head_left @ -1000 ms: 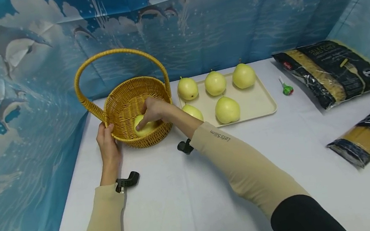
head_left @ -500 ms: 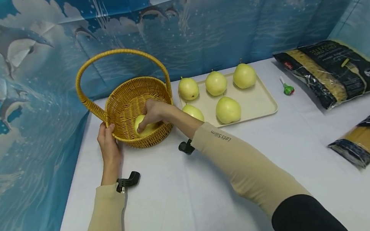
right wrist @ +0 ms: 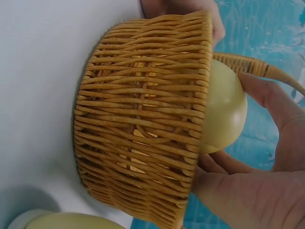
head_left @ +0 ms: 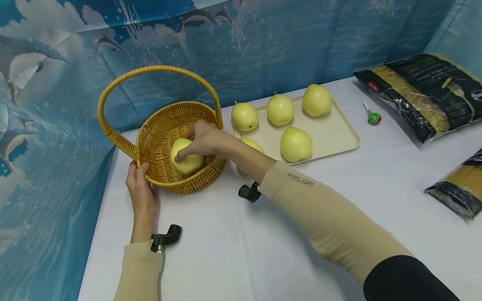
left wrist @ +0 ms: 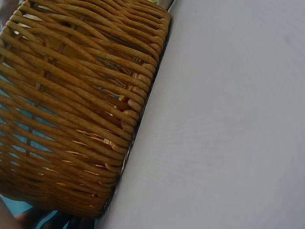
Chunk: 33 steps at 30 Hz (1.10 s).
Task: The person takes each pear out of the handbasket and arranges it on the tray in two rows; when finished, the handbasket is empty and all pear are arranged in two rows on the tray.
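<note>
A yellow wicker basket (head_left: 187, 185) with a tall arched handle stands at the left of the table. My left hand (head_left: 141, 193) grips its left rim, thumb over the edge and fingers on the outside. Inside the basket, my right hand (head_left: 207, 139) holds a pale green pear (head_left: 186, 162) between thumb and fingers. In the right wrist view the pear (right wrist: 226, 109) shows above the rim, with the thumb on one side and fingertips partly hidden behind it. Basket weave (left wrist: 81, 95) fills much of the left wrist view.
A cream tray (head_left: 331, 134) with several pears (head_left: 296, 143) lies right of the basket; one is partly behind my right forearm. Farther right are a lollipop (head_left: 373, 116), a black pasta bag (head_left: 437, 91) and a spaghetti pack (head_left: 480, 171). A dolphin-print curtain (head_left: 228, 46) hangs behind.
The pear has risen a little inside the basket in my right hand, and more of it shows. My right forearm has shifted slightly right. My left hand stays on the rim.
</note>
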Available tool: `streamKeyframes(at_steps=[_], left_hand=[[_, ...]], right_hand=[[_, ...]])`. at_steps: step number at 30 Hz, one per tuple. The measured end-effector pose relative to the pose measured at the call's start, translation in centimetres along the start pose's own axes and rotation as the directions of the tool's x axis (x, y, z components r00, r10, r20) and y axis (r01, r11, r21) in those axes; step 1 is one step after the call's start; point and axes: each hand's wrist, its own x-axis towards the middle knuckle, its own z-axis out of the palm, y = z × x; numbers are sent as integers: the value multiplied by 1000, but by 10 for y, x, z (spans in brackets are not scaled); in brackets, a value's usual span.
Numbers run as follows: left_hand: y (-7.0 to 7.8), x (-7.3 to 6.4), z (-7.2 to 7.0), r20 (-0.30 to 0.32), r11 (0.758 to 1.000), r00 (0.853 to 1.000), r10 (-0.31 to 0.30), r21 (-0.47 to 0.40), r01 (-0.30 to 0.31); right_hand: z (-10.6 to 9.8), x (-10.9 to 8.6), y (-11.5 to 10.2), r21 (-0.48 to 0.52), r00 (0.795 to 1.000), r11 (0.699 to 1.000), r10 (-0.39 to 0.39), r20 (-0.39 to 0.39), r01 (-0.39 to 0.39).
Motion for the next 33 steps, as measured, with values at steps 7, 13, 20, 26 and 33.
streamKeyframes(at_steps=[7, 13, 20, 26, 33], left_hand=[[3, -2, 1, 0, 1000, 1000, 5, 25, -5], [1, -2, 0, 6, 1000, 1000, 3, 17, -3], [-1, -1, -1, -1, 1000, 1000, 1, 27, -1], [4, -4, 0, 9, 1000, 1000, 6, 16, -6], [0, -2, -1, 13, 1000, 1000, 13, 3, -13]], right_hand=[[-10, -12, 2, 87, 998, 994, -56, -43, 59], [-21, -26, 7, 104, 992, 989, -101, -71, 108], [-33, -42, 11, 171, 989, 976, -125, -82, 138], [-42, -57, 15, 226, 983, 958, -163, -81, 177], [-57, -75, 25, 242, 981, 952, -168, -100, 188]])
